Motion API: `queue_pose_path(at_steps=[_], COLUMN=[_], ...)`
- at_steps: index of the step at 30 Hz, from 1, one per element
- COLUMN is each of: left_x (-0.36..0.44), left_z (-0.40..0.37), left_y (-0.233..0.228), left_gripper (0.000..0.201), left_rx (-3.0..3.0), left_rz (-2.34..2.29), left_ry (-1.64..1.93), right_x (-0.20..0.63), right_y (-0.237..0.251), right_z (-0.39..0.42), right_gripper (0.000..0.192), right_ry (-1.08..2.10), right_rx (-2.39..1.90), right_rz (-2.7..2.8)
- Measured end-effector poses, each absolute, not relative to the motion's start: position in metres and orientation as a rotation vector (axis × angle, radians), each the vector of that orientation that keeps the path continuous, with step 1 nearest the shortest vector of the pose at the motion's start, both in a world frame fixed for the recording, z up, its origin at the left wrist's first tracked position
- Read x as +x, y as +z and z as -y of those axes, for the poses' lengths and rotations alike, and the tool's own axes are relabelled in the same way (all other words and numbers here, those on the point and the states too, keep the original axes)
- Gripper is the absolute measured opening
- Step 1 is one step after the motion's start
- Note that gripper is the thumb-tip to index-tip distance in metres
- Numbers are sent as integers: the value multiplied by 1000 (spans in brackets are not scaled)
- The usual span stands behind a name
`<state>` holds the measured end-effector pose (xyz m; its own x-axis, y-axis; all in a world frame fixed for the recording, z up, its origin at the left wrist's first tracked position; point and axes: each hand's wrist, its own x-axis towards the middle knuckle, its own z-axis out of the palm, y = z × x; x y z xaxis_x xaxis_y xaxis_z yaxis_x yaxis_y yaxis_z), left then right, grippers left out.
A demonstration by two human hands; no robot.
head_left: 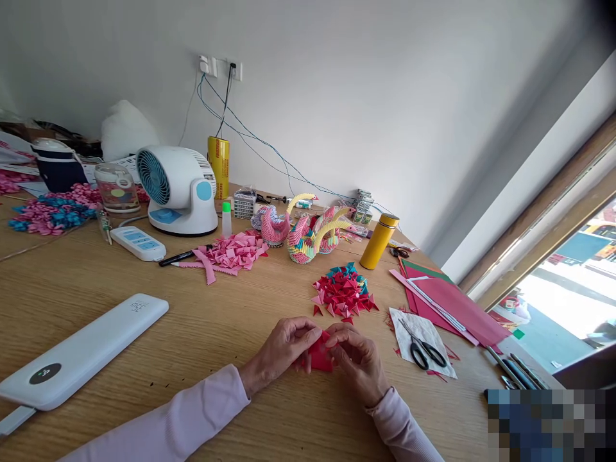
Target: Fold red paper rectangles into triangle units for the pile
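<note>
A red paper (319, 357) was held between both hands, low over the wooden counter (202, 333), at the near middle of the scene. The left hand (282, 351) was closed on the left edge of the paper, with the thumb and fingers pressed together on it. The right hand (359, 360) was clamped on the right edge in the same way, and the fingertips of both hands were almost touching above the paper. Pale pink sleeves were seen on both arms.

Just beyond the hands, a pile of folded red and teal triangles (344, 292) was lying on the counter. To the right of the hands, black scissors (423, 350) were placed on a white sheet (409, 321), and red sheets (457, 305) were stacked farther right. A yellow bottle (379, 240) was standing far right of the pile. Paper swans (312, 234) and a heap of pink pieces (235, 251) were seen at the far middle. A white fan (176, 189) was standing at the far left, and a white power bank (81, 353) was lying at the near left.
</note>
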<state>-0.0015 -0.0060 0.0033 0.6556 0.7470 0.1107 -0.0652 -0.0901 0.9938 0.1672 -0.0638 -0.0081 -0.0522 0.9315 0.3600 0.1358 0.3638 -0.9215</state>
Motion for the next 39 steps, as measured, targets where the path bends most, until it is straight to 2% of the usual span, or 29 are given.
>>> queue_pose_path(at_steps=[6, 12, 20, 31, 39], left_x=[-1, 0, 0, 3, 2], left_z=[6, 10, 8, 5, 9], left_y=[4, 4, 3, -7, 3], left_gripper=[33, 34, 34, 27, 26], left_rx=[1602, 1636, 1655, 1496, 1547], left_rz=[-536, -566, -527, -519, -584], left_ry=[810, 800, 759, 803, 803], right_x=[168, 165, 164, 159, 157], right_y=[-1, -9, -10, -6, -9], right_z=[67, 63, 60, 62, 62], right_gripper=[21, 31, 40, 37, 39], right_ry=[1000, 842, 815, 665, 811], right_rx=[-1010, -1267, -1311, -1362, -1314], right_rz=[1391, 1387, 1284, 1322, 1253])
